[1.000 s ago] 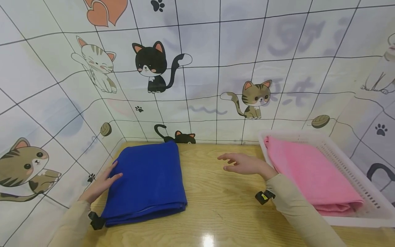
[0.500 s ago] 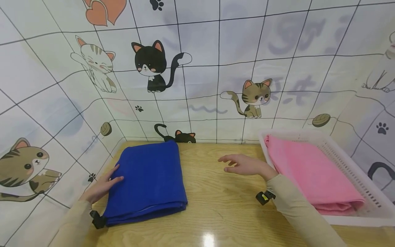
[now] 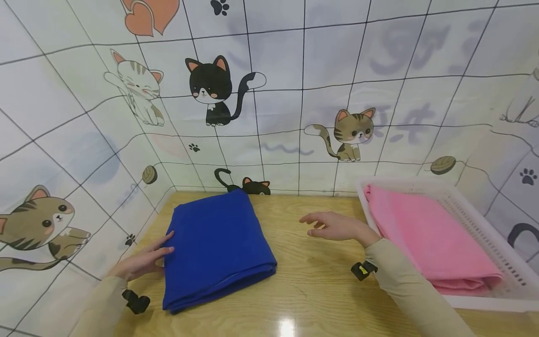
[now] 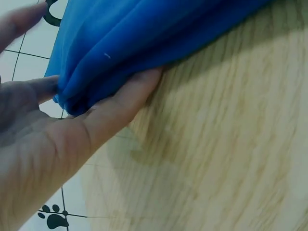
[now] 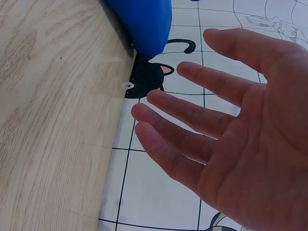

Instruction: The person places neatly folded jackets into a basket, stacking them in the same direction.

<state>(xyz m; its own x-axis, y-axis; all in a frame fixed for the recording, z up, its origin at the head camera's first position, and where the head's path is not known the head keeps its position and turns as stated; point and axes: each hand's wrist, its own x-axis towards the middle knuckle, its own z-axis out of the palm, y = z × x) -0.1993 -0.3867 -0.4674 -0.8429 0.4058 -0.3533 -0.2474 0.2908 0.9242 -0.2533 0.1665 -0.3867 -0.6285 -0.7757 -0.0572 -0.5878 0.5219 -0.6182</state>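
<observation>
A folded blue cloth (image 3: 219,238) lies on the wooden table at the left, turned at a slight angle. My left hand (image 3: 141,262) is against its left side. In the left wrist view the thumb (image 4: 127,98) lies along the cloth's lower edge, while another finger touches its folded end; the fingers look extended rather than wrapped round it. To the right, my right hand (image 3: 334,227) hovers over the table with loosely bent fingers. The right wrist view shows its palm (image 5: 250,159) holding nothing, with a corner of the blue cloth beyond the fingertips.
A white plastic basket (image 3: 497,302) stands at the right, partly behind the right forearm. Inside it lies a folded pink cloth (image 3: 433,234). A wall covering (image 3: 278,112) with cat drawings encloses the table at the back and sides.
The blue cloth has shifted right and turned a little, its near edge swinging to the right. My left hand has moved right with it. The right hand has stayed nearly still.
</observation>
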